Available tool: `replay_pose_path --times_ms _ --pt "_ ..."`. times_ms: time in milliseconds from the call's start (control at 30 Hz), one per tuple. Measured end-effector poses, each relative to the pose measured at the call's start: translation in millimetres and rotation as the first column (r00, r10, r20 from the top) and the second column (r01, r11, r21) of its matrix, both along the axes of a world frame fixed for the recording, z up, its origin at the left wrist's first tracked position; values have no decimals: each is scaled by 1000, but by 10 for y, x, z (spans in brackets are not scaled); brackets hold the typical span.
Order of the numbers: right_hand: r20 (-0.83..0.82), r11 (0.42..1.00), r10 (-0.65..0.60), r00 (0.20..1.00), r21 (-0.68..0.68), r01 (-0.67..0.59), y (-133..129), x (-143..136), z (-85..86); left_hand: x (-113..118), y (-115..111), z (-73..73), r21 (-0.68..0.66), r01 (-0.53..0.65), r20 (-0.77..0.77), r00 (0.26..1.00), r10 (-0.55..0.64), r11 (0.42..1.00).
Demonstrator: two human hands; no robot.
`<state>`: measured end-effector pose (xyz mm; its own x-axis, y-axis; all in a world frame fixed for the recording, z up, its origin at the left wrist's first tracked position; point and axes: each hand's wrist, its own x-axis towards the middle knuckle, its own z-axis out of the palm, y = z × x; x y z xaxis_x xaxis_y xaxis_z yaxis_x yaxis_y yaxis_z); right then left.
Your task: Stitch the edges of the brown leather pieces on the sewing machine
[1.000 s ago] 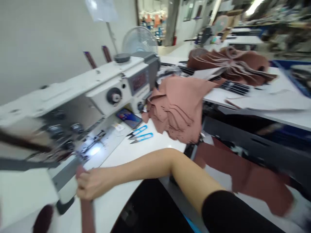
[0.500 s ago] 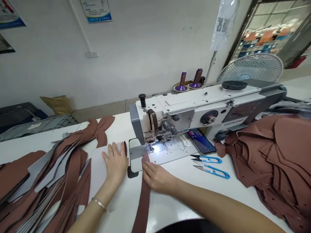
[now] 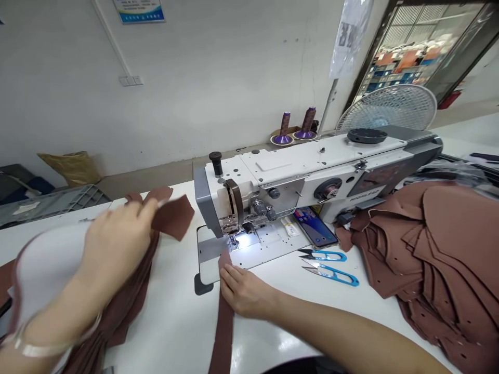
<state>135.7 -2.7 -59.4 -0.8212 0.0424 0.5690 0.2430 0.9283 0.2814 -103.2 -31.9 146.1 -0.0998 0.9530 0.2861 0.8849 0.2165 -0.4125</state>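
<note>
One piece (image 3: 174, 216) pinched by the left hand (image 3: 117, 244), at left, may snag the pile (image 3: 133, 297) if swung low; right hand (image 3: 249, 295), fingers together, presses strip (image 3: 223, 330)

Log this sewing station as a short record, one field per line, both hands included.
Station: white and grey sewing machine on a white table, work light lit
Left hand: raised, grip on a flat brown piece, blurred
Right hand: fingers on a narrow brown strip
Strip end: near the presser foot; whether it is underneath, cannot tell
Tools: two blue-handled metal snips
Phone: dark, screen lit, beside the snips
Material: brown cut pieces heaped on both sides
Behind machine: two brown thread spools, white fan
</note>
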Motion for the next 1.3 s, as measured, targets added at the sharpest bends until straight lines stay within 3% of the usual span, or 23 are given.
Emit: replay_pose_path --times_ms 67,100,167,233,300,367,467,567,733,900,1033,1167,1300 --pt "2 1000 8 1000 -5 -8 1 3 -7 92 -407 -307 -220 73 147 988 -41 973" --pt "10 1000 10 1000 -13 -10 0 5 -8 131 -595 -483 -366 112 277 961 -7 924" --pt "34 999 6 999 -32 -5 -3 9 -4 197 -878 -793 -501 380 600 800 -4 778" --pt "52 999 2 999 -48 1 -8 10 1 264 -973 -984 -501 518 769 634 82 693" --pt "63 998 4 998 -57 -1 -15 8 1 348 -870 -1071 -492 458 783 605 145 740" --pt "66 998 10 998 -56 -7 -21 6 -2 452 -639 -1127 -476 312 703 697 143 822" --pt "66 999 5 998 -42 -2 -23 6 -2 617 -281 -1257 -445 162 528 842 111 881" --pt "59 999 1 998 -33 1 -20 10 10 737 -67 -1402 -385 54 442 887 133 921" --pt "50 1000 0 999 -8 0 -18 7 25 689 244 -1479 -364 -59 450 863 231 930" --pt "47 1000 -18 999 22 17 -29 15 15 500 491 -1404 -406 2 523 821 230 914" --pt "52 999 -19 998 32 17 -51 31 29 605 196 -1358 -432 151 631 755 178 889" --pt "42 1000 -25 999 12 25 -73 33 42 838 -177 -1406 -479 334 768 608 202 812" --pt "22 999 -40 999 22 39 -84 27 44 894 -146 -1449 -469 372 773 612 168 801"
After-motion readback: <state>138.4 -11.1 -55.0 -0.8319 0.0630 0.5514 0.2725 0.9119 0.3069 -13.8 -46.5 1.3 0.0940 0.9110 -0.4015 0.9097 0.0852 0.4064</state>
